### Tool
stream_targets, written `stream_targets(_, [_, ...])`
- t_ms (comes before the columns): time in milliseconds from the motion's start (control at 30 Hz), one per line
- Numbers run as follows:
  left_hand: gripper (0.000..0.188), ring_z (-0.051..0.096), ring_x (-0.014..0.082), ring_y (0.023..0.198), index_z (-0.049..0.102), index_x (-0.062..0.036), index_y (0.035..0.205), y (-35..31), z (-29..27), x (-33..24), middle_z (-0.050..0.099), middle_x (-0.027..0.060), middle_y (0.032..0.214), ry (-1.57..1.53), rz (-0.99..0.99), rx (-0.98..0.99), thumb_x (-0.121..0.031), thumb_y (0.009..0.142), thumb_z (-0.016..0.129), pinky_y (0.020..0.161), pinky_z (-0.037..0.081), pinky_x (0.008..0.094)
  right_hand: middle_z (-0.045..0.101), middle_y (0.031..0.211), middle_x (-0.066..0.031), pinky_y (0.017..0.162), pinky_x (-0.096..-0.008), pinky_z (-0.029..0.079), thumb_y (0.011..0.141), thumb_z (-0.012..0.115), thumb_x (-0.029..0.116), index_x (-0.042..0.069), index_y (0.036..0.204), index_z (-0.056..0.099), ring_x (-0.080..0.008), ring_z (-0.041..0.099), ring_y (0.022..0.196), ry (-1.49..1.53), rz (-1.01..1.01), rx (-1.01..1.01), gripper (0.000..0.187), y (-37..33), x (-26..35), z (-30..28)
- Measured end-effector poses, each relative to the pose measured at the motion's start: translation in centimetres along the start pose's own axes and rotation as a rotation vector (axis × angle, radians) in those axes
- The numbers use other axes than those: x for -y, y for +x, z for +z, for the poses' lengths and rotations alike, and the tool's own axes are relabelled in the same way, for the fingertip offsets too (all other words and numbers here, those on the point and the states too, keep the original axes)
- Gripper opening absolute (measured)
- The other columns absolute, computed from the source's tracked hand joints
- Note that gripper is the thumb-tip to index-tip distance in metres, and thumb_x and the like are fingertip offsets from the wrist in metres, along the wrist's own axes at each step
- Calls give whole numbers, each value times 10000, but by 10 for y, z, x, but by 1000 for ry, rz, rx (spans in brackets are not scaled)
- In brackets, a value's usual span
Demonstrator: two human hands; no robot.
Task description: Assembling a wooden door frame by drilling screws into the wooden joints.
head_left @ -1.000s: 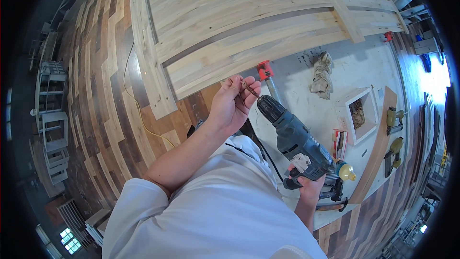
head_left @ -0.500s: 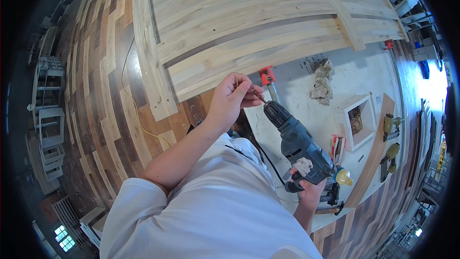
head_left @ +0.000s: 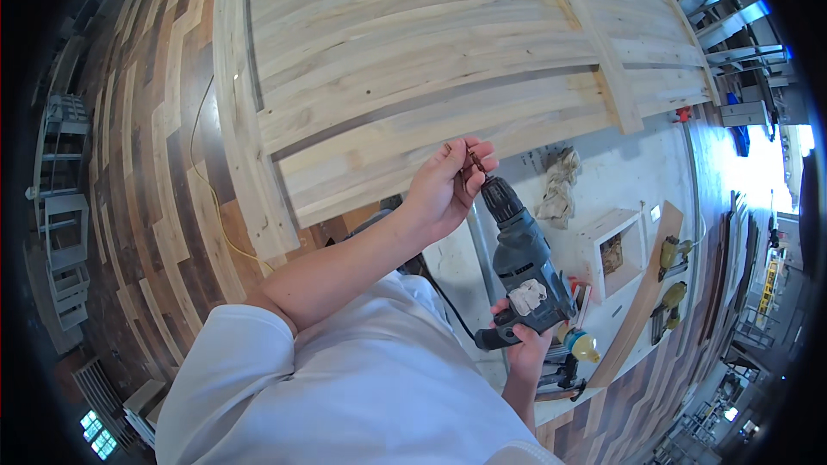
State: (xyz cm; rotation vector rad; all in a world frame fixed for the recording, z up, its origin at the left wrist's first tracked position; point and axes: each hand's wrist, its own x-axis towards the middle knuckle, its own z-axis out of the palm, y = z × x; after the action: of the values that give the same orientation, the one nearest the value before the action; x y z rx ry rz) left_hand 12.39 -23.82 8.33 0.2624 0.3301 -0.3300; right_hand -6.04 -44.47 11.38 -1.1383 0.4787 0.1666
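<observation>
My right hand [head_left: 523, 347] grips the handle of a grey corded electric drill [head_left: 524, 260], which points up and away from me. My left hand [head_left: 448, 187] is at the drill's chuck [head_left: 497, 195], its fingertips pinching a thin dark bit [head_left: 475, 158] at the chuck's tip. Both hands hover over the near edge of a large panel of pale wooden planks [head_left: 413, 60] that lies on the white workbench [head_left: 637, 168].
On the bench to the right lie a crumpled rag [head_left: 558, 188], a small open wooden box [head_left: 613, 251], a long wooden strip [head_left: 642, 297], two yellow-and-dark tools [head_left: 674, 271] and a glue bottle [head_left: 582, 345]. A yellow cord [head_left: 207, 198] runs over the patterned wood floor at left.
The drill and both hands have shifted slightly up and toward the panel's edge. My left hand stays at the chuck, fingers working the bit.
</observation>
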Motion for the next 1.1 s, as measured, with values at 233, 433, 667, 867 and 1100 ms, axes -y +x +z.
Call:
stream_targets(233, [222, 637, 129, 823, 499, -70, 1086, 116, 8, -32, 645, 105, 1040, 46, -36, -304, -248, 1037, 375, 485, 411, 180, 642, 925, -197, 585, -346, 555, 659, 637, 39, -66, 1220, 489, -282, 653, 798, -311, -61, -159, 589, 93, 67, 70])
stream_targets(433, [232, 625, 129, 767, 489, -72, 1078, 205, -5, -43, 647, 119, 1030, -300, -106, -223, -262, 1040, 361, 437, 379, 182, 671, 897, -97, 647, -281, 540, 658, 688, -80, -18, 1072, 605, -163, 649, 747, -742, -70, -241, 426, 177, 146, 123])
stream_targets(667, [260, 584, 100, 661, 504, -82, 1039, 272, 4, -27, 664, 98, 995, -593, -180, -225, -271, 1046, 327, 419, 370, 181, 665, 920, -46, 778, -263, 470, 664, 668, -39, 20, 1110, 607, -124, 601, 822, -1300, -10, -218, 454, 259, 229, 183])
stream_targets(867, [246, 540, 87, 607, 483, -94, 1019, 286, 4, -28, 659, 94, 988, -654, -146, -246, -256, 1051, 301, 429, 360, 195, 647, 909, -29, 737, -235, 459, 659, 640, -35, 14, 1128, 599, -83, 558, 774, -1384, 34, -72, 473, 300, 253, 210])
stream_targets(1100, [253, 503, 93, 560, 481, -98, 1010, 291, 5, -24, 667, 93, 994, -708, -196, -279, -253, 1053, 284, 436, 366, 209, 640, 898, -31, 724, -229, 454, 647, 637, -30, 10, 1110, 601, -87, 553, 760, -1437, 109, -99, 466, 316, 265, 222])
